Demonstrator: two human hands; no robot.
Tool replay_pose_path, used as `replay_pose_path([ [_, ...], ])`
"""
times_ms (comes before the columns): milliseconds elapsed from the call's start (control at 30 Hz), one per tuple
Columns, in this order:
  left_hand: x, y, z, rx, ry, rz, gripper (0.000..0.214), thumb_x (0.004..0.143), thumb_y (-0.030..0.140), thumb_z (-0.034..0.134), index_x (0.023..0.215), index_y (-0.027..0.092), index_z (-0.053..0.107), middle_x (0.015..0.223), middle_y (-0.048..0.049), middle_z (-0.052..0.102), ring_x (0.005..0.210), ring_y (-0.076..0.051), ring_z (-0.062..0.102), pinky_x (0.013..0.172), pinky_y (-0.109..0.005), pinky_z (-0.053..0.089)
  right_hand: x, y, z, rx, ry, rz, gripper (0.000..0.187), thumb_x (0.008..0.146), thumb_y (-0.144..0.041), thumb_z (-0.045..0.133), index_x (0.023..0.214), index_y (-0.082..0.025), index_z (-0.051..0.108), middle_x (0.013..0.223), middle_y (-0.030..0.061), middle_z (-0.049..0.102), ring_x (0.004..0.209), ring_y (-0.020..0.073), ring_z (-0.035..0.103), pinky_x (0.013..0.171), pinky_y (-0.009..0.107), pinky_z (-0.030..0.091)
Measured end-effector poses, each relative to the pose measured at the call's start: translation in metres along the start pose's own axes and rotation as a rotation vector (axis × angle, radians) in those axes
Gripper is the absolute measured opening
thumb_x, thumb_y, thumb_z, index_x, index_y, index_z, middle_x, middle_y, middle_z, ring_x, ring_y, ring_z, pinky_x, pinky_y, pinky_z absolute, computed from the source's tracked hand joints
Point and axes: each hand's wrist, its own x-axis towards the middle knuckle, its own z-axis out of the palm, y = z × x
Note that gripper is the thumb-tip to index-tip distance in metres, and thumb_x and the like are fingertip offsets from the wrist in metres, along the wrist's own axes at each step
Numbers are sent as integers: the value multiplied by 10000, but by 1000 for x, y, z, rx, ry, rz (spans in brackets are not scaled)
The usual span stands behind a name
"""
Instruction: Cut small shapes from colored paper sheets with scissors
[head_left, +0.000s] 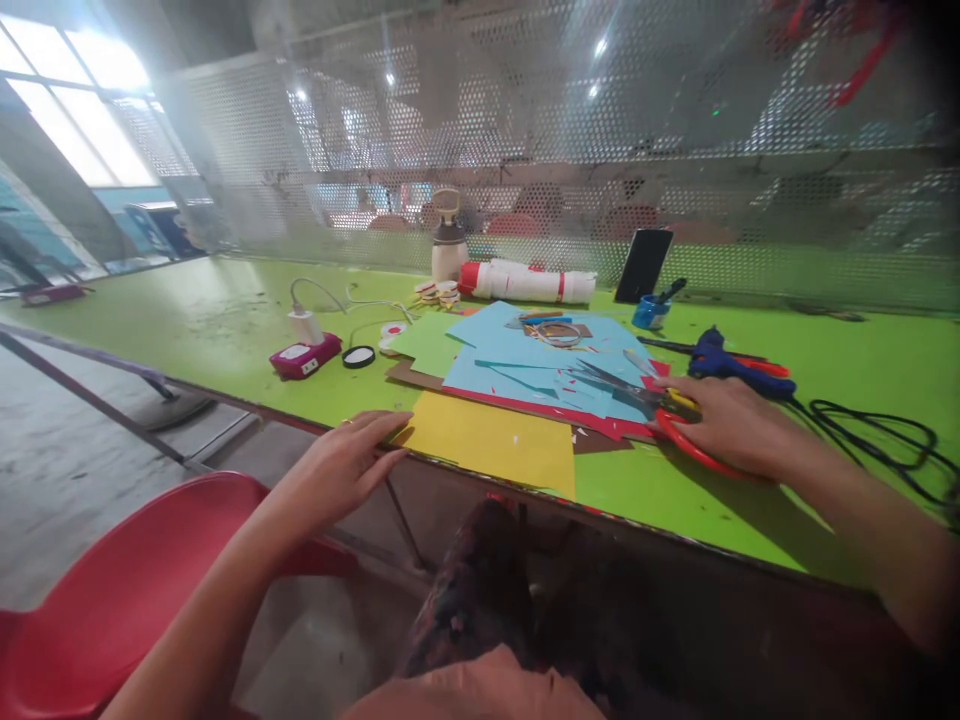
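The yellow rectangular paper sheet [487, 440] is laid flat at the front edge of the bright green worktop [180, 320], its left edge touched by the fingers of the left hand [352, 465]; whether it is pinched by that grip cannot be told. By the grip of the right hand [735, 420], the metal scissors with red and yellow handles [643, 396] are grasped, their blades parted and pointed leftward over the light-blue paper sheets [495, 365]. Under these, a red paper sheet [536, 405] is partly exposed, and small paper scraps are scattered on top. By the upper left of the pile, a light-green paper sheet [427, 340] is seen.

A blue glue gun [716, 360] is placed just beyond the right hand, and a coiled black cable [885, 425] is spread to its right. Behind the pile, a white roll with red bands [532, 283] is laid on its side, between a beige bottle with a dark top [448, 250] and an upright black flat panel [643, 265]. To the left, a white plug is fitted into a magenta socket box [306, 355], and a black-rimmed white disc [358, 356] is set near it.
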Motion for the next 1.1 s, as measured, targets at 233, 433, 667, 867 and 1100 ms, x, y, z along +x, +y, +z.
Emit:
replay_pose_path([
  [233, -1, -4, 9, -77, 74, -32, 376, 878, 439, 493, 1169, 239, 622, 1161, -78, 679, 1040, -243, 643, 907, -364, 512, -30, -62, -36, -10, 137, -334, 373, 822, -388, 583, 1101, -150, 651, 1027, 165, 643, 973, 362, 540, 844, 528, 455],
  [433, -1, -2, 18, -46, 175, -57, 336, 881, 402, 504, 1149, 241, 629, 1115, -61, 701, 967, -236, 671, 885, -372, 520, -61, -147, -50, 135, -109, -610, 298, 865, -270, 577, 1149, -179, 588, 1142, 124, 584, 1071, 292, 508, 873, 454, 477],
  [667, -2, 2, 20, -43, 210, -79, 298, 866, 410, 517, 1091, 271, 653, 1079, -50, 713, 940, -248, 676, 879, -386, 520, -57, -156, -54, 43, -186, -604, 272, 865, -294, 591, 1094, -148, 601, 1023, 117, 637, 971, 277, 562, 786, 391, 466],
  [867, -3, 1, 20, -122, 197, -60, 322, 865, 429, 509, 1115, 277, 643, 1113, -56, 697, 1010, -253, 651, 913, -392, 507, -56, -155, -54, -29, -150, -597, 186, 890, -186, 527, 1056, -156, 605, 906, 88, 648, 834, 227, 576, 664, 314, 392],
  [1100, 3, -10, 6, -198, 66, 7, 352, 854, 389, 498, 1154, 264, 634, 1197, -58, 665, 1045, -241, 642, 892, -345, 516, -51, -165, -52, -88, -143, -638, 252, 842, -87, 517, 1073, -152, 595, 926, 93, 636, 861, 245, 573, 660, 323, 400],
])
